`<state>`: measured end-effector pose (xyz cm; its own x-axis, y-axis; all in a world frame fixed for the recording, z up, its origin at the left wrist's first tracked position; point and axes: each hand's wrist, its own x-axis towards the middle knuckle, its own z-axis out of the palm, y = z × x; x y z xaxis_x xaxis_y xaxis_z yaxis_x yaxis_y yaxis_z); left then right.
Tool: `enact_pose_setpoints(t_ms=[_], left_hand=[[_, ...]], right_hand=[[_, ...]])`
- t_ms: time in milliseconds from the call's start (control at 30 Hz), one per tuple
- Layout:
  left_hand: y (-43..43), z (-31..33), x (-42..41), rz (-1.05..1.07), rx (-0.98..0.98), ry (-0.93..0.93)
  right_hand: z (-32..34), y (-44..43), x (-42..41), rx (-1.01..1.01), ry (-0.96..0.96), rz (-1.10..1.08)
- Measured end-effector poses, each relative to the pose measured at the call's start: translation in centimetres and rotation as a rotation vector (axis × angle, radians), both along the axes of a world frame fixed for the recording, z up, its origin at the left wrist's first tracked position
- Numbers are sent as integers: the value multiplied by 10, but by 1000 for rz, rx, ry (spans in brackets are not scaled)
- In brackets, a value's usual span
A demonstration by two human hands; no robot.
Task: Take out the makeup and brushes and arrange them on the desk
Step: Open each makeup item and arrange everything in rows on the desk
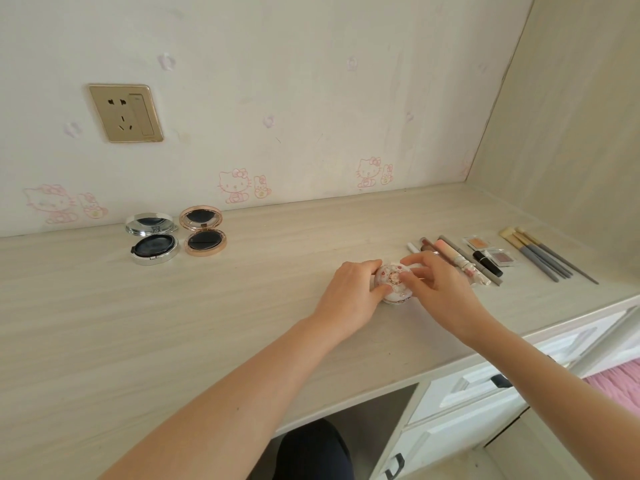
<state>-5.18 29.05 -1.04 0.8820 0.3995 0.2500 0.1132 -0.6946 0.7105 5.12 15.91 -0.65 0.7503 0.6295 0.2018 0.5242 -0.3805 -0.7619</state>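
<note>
Closed round floral compact (393, 285) mid-desk; silver compact (154, 243), rose-gold compact (204, 236) open back left; tubes (446, 249), brushes (532, 257) lined up right.

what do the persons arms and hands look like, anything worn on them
Nothing is worn that shows. The left hand and right hand have no gloves, and no rings, watch or bracelet are visible. The left forearm and right forearm are uncovered to the frame edge, with no sleeves in view. The nails are too small to judge.
</note>
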Motion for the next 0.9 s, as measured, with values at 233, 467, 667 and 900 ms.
enact_pose_setpoints(t_ms=[233, 467, 667, 900], left_hand=[[4, 4, -11, 32, -56, -92], [17, 18, -32, 37, -238, -151], [41, 26, -67, 36, -444, -168], [71, 18, -109, 3, -789, -183]], right_hand=[[11, 7, -6, 91, 194, -4], [24, 23, -16, 308, 482, 73], [30, 43, -34, 344, 642, 204], [35, 75, -65, 302, 727, 322]])
